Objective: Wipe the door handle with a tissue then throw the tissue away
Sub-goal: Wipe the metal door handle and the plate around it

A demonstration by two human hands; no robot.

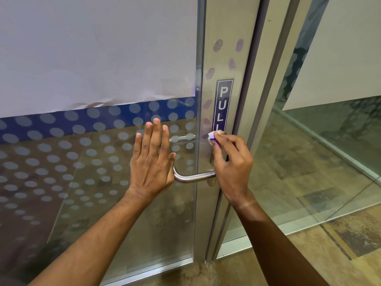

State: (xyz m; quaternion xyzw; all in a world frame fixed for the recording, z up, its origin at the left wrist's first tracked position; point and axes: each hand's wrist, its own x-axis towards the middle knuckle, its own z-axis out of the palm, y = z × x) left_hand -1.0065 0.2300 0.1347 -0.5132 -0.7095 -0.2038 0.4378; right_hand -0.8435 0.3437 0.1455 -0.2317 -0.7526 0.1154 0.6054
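Note:
A steel lever door handle [193, 177] sticks out from the metal stile of a glass door. My right hand [232, 162] pinches a small white tissue [212, 137] against the stile just above the handle, under a blue PULL sticker [223, 104]. My left hand [152, 159] lies flat with fingers spread on the glass, in front of the handle's left end. Purple smudges [217, 46] dot the stile above the tissue.
The door glass [82, 162] carries frosted dots and a white sheet across its upper part. A metal frame post [268, 100] stands right of the door, then another glass panel [329, 151]. Patterned carpet [309, 265] covers the floor at lower right.

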